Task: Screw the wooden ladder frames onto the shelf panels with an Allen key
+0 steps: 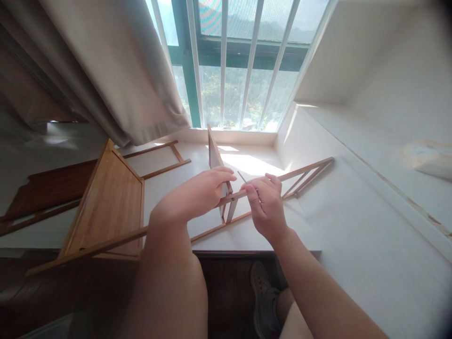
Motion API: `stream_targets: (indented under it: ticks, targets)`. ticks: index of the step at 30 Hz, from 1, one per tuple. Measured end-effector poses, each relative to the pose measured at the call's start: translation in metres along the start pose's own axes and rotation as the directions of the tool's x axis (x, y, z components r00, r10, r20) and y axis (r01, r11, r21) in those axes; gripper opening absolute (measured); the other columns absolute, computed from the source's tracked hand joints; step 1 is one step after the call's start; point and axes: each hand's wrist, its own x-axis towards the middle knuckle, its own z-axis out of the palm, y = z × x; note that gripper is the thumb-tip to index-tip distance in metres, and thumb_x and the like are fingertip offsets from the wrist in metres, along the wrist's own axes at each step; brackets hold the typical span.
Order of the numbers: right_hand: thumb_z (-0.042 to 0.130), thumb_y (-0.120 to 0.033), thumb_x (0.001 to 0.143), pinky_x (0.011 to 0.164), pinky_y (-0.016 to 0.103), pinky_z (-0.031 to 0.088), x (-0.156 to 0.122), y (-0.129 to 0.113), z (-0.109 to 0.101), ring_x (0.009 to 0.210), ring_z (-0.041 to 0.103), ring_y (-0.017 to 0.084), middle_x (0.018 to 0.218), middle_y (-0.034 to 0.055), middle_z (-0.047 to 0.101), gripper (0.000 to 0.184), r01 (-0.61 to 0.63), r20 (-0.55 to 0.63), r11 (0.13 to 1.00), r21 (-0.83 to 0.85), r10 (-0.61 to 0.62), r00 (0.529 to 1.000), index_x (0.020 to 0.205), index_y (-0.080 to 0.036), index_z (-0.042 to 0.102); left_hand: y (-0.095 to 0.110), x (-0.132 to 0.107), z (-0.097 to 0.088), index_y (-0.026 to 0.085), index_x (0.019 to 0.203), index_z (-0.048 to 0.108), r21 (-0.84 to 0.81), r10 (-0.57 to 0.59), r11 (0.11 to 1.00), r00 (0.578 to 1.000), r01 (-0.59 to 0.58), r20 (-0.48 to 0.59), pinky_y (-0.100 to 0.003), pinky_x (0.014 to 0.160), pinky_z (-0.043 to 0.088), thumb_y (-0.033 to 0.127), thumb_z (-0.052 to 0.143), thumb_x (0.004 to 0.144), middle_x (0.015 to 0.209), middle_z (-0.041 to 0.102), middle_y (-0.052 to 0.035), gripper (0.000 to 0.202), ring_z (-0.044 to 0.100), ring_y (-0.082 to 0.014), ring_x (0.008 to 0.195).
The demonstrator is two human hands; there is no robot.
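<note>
A wooden frame (120, 242) with long slim rails stretches across in front of me, with a wooden panel (113, 202) at its left and an upright narrow panel (212, 148) near its middle. My left hand (208, 188) is closed around the frame where the narrow panel meets the rail; its thumb is mostly hidden. Just to the right, my right hand (266, 205) is closed on a thin metal hex key (241, 177), whose free end sticks out up and left. Below both hands, a hole or fastener shows on the rail, too small to make out.
The frame rests on a white window ledge (243, 240). Behind is a barred window (243, 89), with a curtain (123, 70) at left. More wooden parts (52, 188) lie at far left. A whitish packet (431, 157) is at far right. A shoe (263, 292) is below.
</note>
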Motion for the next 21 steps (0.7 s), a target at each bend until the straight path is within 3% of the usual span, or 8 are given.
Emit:
stream_targets:
  ticks: [5,9,15,21]
  targets:
    - [0.040,-0.021,0.100,0.109,0.042,0.026,0.001,0.000,0.000,0.083,0.059,0.016,0.079,0.0001,0.064,0.026,0.003,-0.003,1.000,-0.001,-0.003,1.000,0.084,-0.021,0.060,-0.005,0.010,0.011,0.022,0.107,0.067,-0.044,0.059,0.997,0.998,-0.058,0.007,-0.026,0.092,0.047,0.008,0.037,0.088,0.120,0.062,-0.0020,0.039,0.060,-0.0141,0.102]
    - [0.040,-0.021,0.099,0.109,0.041,0.026,0.000,0.001,0.000,0.084,0.059,0.016,0.080,0.0001,0.065,0.025,0.005,-0.006,1.000,0.001,-0.005,1.000,0.083,-0.020,0.059,-0.004,0.009,0.013,0.022,0.102,0.068,-0.056,0.033,0.998,0.999,-0.033,-0.003,-0.027,0.093,0.046,0.008,0.038,0.086,0.124,0.060,-0.0022,0.037,0.059,-0.0152,0.105]
    - [0.040,-0.022,0.099,0.109,0.042,0.026,0.000,0.001,0.000,0.084,0.059,0.017,0.081,0.0003,0.065,0.026,0.003,-0.010,1.000,-0.003,-0.003,1.000,0.081,-0.020,0.058,-0.003,0.008,0.011,0.021,0.102,0.070,0.002,-0.005,1.000,1.000,0.005,-0.030,-0.028,0.091,0.047,0.008,0.040,0.084,0.113,0.065,-0.0030,0.038,0.061,-0.0159,0.097]
    - [0.040,-0.022,0.099,0.109,0.042,0.026,0.000,0.001,0.000,0.085,0.059,0.016,0.081,0.0000,0.065,0.025,-0.001,-0.006,1.000,-0.004,0.001,1.000,0.080,-0.020,0.056,-0.005,0.000,0.000,0.024,0.106,0.071,0.011,-0.034,0.999,0.999,0.034,-0.023,-0.027,0.089,0.047,0.018,0.047,0.087,0.111,0.067,-0.0008,0.031,0.062,-0.0163,0.096]
